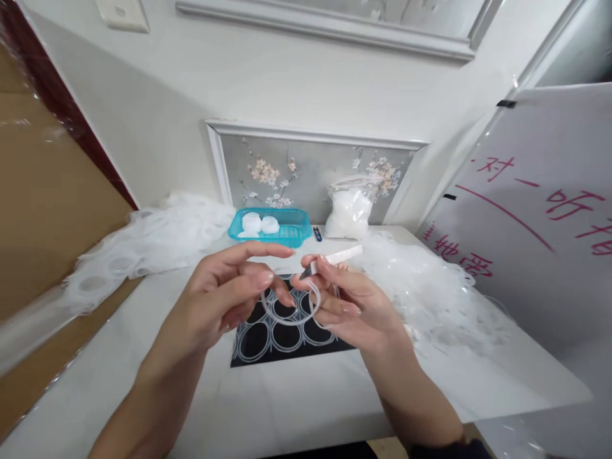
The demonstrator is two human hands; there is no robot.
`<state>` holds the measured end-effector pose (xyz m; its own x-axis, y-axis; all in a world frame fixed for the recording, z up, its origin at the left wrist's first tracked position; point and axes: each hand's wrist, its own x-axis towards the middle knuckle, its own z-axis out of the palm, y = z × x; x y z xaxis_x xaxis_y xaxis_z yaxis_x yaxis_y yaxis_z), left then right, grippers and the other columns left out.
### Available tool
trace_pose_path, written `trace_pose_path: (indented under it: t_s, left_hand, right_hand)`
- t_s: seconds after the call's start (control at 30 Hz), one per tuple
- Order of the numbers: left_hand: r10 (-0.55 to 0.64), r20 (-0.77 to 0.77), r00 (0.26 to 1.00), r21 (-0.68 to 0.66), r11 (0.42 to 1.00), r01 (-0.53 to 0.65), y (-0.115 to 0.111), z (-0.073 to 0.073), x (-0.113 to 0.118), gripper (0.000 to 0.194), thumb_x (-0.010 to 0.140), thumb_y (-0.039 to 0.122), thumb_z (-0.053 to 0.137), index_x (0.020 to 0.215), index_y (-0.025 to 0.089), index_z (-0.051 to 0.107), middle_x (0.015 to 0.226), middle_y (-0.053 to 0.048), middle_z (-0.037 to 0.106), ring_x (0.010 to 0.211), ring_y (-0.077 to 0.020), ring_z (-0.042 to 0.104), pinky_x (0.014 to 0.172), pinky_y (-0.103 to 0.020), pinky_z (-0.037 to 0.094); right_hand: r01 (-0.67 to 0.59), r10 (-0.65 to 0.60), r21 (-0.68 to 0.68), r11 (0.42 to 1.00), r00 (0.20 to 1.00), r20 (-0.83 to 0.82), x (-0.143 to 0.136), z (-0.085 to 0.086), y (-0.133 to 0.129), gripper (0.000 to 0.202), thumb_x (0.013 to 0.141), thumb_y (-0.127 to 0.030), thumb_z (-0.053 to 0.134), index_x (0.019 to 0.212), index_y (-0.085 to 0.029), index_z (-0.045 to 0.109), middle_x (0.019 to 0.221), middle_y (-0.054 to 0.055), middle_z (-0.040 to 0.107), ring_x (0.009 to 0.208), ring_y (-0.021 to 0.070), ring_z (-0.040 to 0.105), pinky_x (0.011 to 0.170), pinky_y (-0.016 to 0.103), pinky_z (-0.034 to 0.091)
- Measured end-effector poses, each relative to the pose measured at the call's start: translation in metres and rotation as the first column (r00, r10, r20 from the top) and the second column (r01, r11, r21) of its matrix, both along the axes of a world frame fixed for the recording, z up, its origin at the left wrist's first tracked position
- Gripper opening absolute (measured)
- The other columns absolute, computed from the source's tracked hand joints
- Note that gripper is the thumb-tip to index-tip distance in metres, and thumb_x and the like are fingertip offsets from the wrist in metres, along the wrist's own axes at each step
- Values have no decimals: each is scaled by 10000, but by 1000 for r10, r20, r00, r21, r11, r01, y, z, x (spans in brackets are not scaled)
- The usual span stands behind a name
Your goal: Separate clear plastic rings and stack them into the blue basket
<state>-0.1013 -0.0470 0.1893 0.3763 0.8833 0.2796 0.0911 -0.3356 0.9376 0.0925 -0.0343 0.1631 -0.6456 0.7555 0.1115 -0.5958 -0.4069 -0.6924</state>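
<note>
Clear ring (293,323) in curled right hand (358,303); left hand (222,287) half-open, contact unclear.

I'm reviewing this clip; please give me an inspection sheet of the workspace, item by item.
Surface: white tabletop bearing a flat black sheet with pale circle outlines.
Work pieces: translucent thin ring; slim white-handled tool with a dark tip.
Hands: right hand grips the tool, the ring at its fingers; left hand, thumb and forefinger parted, beside the ring, contact unclear.
Clutter: left heap of translucent rings; right heap of translucent rings; teal plastic basket holding white round pieces; clear bag of white contents; small dark-blue item, unidentified.
Cables: nothing seen.
Surroundings: pale wall; silver-framed blossom panel; white sheet with red writing.
</note>
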Motion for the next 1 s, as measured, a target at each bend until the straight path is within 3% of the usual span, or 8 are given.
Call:
trace_pose_path:
  t_s: [0.1, 0.27, 0.37, 0.43, 0.6, 0.77, 0.9, 1.0]
  left_hand:
    - [-43, 124, 991, -118, 991, 58, 2, 2, -3, 340, 824, 342, 640, 1152, 254, 637, 640, 6, 686, 325, -19, 209, 305, -169, 146]
    - [38, 90, 995, -123, 992, -26, 4, 2, -5, 378, 794, 345, 665, 1161, 257, 634, 619, 16, 658, 329, -19, 181, 308, -184, 143]
    - [72, 59, 996, -110, 992, -66, 5, 1, -3, 392, 792, 358, 668, 1170, 258, 628, 658, 9, 672, 335, -16, 181, 315, -187, 162]
    - [102, 59, 993, -100, 990, -95, 9, -1, -1, 390, 796, 352, 673, 1170, 252, 624, 682, 8, 678, 342, -14, 203, 323, -182, 173]
    - [131, -132, 983, -54, 989, -139, 26, -7, 5, 345, 799, 335, 675, 1112, 191, 657, 788, -10, 680, 427, -29, 365, 374, -168, 256]
    - [-69, -337, 939, 21, 997, 80, 38, -19, 9, 362, 801, 259, 623, 1159, 218, 654, 978, -14, 670, 581, -60, 488, 535, -199, 427]
    - [-237, -335, 912, -5, 968, 249, 41, -27, 12, 304, 810, 160, 532, 1087, 194, 653, 895, -5, 677, 696, -103, 577, 590, -210, 456]
    - [-267, -290, 919, -33, 962, 270, 43, -30, 16, 159, 820, 163, 503, 909, 165, 634, 805, -1, 652, 676, -104, 576, 570, -205, 447]
  right_hand:
    - [-6, 6, -15, 1000, 1000, -2, 0, 0, 0, 139, 802, -342, 726, 869, -222, 710, 763, -18, 744, 359, -18, 262, 362, 106, 275]
    - [64, -63, -11, 998, 996, 68, 0, 1, 0, 152, 785, -367, 736, 844, -232, 699, 773, 3, 729, 471, 45, 459, 360, 134, 305]
    - [146, -158, 105, 984, 981, 115, -3, 0, 1, 202, 783, -437, 718, 822, -242, 682, 798, 18, 715, 708, 130, 639, 528, 211, 495]
    - [196, -218, 183, 963, 970, 111, -5, -1, 3, 237, 802, -489, 680, 837, -255, 665, 801, 12, 700, 842, 163, 666, 707, 289, 559]
    - [231, -247, 205, 951, 967, 57, -8, -8, 13, 276, 780, -560, 666, 822, -291, 624, 794, -9, 656, 823, 165, 644, 791, 346, 565]
    - [94, -87, 138, 986, 995, -55, -14, -15, 19, 277, 688, -529, 747, 748, -288, 625, 685, -42, 545, 544, 98, 477, 548, 256, 489]
    - [49, -44, 111, 993, 998, -48, -18, -19, 20, 228, 729, -490, 724, 750, -275, 649, 562, -55, 420, 468, 84, 342, 471, 238, 388]
    - [44, -44, 117, 992, 999, -3, -20, -21, 20, 231, 742, -488, 705, 751, -262, 659, 543, -54, 411, 468, 85, 327, 475, 245, 378]
